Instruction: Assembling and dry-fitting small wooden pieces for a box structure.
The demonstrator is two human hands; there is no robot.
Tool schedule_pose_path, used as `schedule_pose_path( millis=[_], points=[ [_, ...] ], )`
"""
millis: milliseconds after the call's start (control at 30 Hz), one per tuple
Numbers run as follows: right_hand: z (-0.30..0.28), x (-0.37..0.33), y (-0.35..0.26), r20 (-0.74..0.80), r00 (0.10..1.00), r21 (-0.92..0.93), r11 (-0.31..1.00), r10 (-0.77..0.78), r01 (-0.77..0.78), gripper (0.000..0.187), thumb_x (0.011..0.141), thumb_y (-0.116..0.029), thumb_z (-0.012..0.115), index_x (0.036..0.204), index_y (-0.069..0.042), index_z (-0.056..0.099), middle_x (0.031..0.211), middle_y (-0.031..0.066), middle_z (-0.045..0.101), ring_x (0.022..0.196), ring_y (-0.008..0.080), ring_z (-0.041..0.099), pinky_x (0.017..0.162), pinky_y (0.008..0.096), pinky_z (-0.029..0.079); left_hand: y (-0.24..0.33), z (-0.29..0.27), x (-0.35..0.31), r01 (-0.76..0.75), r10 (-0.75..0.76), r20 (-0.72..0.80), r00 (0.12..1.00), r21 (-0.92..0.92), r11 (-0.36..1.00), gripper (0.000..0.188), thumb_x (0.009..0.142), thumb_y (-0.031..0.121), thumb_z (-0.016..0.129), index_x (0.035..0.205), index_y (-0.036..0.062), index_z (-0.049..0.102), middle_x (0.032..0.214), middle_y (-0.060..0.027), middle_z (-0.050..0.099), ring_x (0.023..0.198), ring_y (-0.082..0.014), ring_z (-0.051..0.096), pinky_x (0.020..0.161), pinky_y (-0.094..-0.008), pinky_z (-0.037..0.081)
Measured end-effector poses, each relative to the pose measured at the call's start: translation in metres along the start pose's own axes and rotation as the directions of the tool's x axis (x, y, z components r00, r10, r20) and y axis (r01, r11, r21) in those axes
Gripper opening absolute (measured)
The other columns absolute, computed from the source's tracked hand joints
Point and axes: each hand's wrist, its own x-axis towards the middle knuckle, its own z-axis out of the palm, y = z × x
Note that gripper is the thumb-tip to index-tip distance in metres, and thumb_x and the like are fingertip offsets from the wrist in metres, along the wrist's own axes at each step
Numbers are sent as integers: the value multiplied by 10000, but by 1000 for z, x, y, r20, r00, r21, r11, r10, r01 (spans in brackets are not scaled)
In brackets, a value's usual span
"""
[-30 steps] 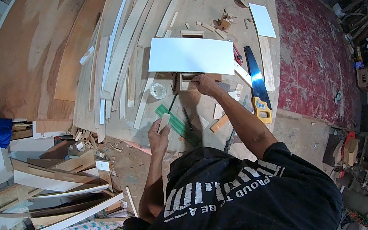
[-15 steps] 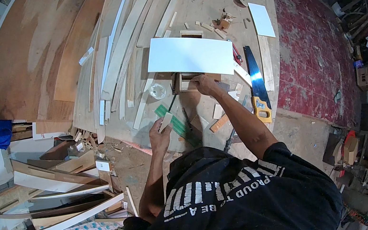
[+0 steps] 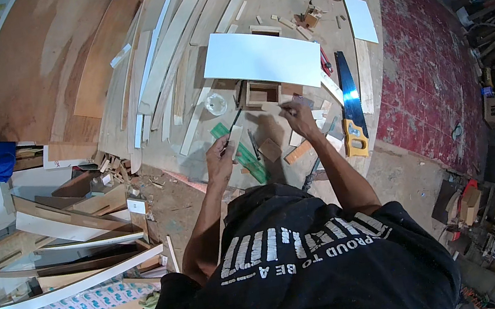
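Note:
My left hand point(image 3: 220, 160) is closed round a small pale wood piece point(image 3: 236, 139). Beside its fingers, a thin dark tool point(image 3: 237, 114) slants up toward a small open wooden box point(image 3: 263, 92); I cannot tell whether the hand touches it. Just to the near right of this box is my right hand point(image 3: 301, 120), its fingers drawn together; what they hold, if anything, is too small to make out. A white rectangular board point(image 3: 263, 58) lies across the far side of the box. Under and beyond my left hand lies a green translucent strip point(image 3: 251, 163).
A handsaw point(image 3: 350, 99) with a yellow handle lies at the right. A round clear container point(image 3: 213, 104) stands left of the box. Long wood strips point(image 3: 178, 42) cover the table's left side. Small wood offcuts point(image 3: 297, 152) lie near my right forearm. Stacked boards point(image 3: 79, 236) fill the lower left.
My right hand has drawn back from the box toward me and slightly right, uncovering the box's opening. My left hand still grips the pale wood piece. The whole view has shifted slightly.

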Motion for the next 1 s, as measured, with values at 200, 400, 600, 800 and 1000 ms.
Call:
schedule_pose_path(
  millis=[200,400,600,800,1000],
  points=[
    [6,-76,0,199,855,566,656,479,-499,205,871,-133,665,1018,8,692,765,36,631,624,118,539,562,260,419,-7,11,-6,73,-62,41,997,-374,925,286,923,118,651,1175,-13,619,948,-48,674,757,-101,629,662,-226,507],
    [24,-86,31,154,913,526,751,377,-399,255,860,-113,633,1061,38,671,784,34,630,599,100,524,522,235,411,3,21,-24,133,-103,100,990,-368,920,228,902,142,681,1074,1,627,938,-40,657,784,-106,623,670,-252,521],
    [-1,-91,67,-218,946,84,970,239,-226,362,867,-162,599,1169,31,647,984,175,696,747,223,664,677,334,531,9,22,-34,133,-106,124,987,-232,964,332,889,200,688,1167,44,594,997,-43,643,857,-132,615,729,-301,511],
    [-66,-200,104,-464,798,80,916,384,-394,265,810,-117,607,1033,3,685,983,210,704,903,306,688,809,395,529,-17,21,-39,173,-150,117,982,-218,961,291,902,151,664,1146,18,578,930,-34,639,795,-112,611,694,-270,518],
    [-93,-264,129,-377,805,-45,859,458,-510,433,777,-170,722,1180,-51,615,1028,218,638,871,303,662,779,408,524,-20,57,-39,123,-97,240,966,-92,988,453,899,50,610,1333,27,483,918,-60,622,840,-135,636,719,-297,553]
  ],
)
